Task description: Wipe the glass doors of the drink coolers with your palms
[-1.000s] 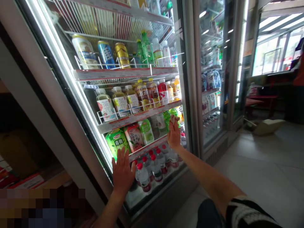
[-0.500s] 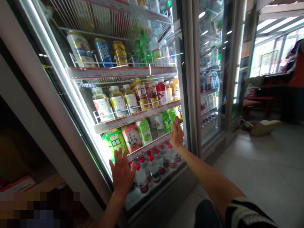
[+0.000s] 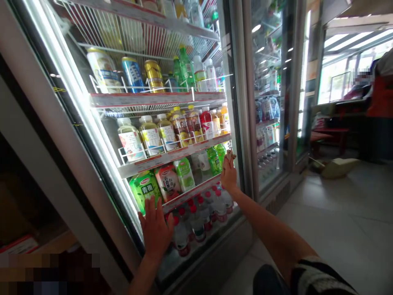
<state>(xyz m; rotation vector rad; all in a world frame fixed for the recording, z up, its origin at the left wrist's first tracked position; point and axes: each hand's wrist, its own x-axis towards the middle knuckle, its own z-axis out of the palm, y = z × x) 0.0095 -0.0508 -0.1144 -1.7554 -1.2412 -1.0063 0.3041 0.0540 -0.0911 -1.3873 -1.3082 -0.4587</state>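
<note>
A lit drinks fridge with a glass door (image 3: 196, 256) stands in front of me. My left hand (image 3: 156, 231) is open, fingers spread, palm toward the glass low down, in front of a green drink carton (image 3: 144, 186) and red-capped bottles (image 3: 198, 223). Farther right, near the door's frame, my right hand (image 3: 229, 176) reaches up against the glass with its fingers stretched out. Its fingertips are hard to make out against the drinks behind. A red carton (image 3: 168, 182) and a white-and-green carton (image 3: 184, 174) stand on the shelf between my hands.
Bottled teas (image 3: 150, 135) and cans (image 3: 133, 73) fill the higher shelves. A second fridge (image 3: 267, 123) adjoins on the right. A dustpan (image 3: 340, 167) lies on the tiled floor (image 3: 331, 221). Beyond it, a person in an orange-red garment (image 3: 380, 98) is at the right edge.
The view has shifted slightly, so the upper shelves appear a little lower. My left hand appears slightly lower and farther left; my right hand stays at nearly the same place.
</note>
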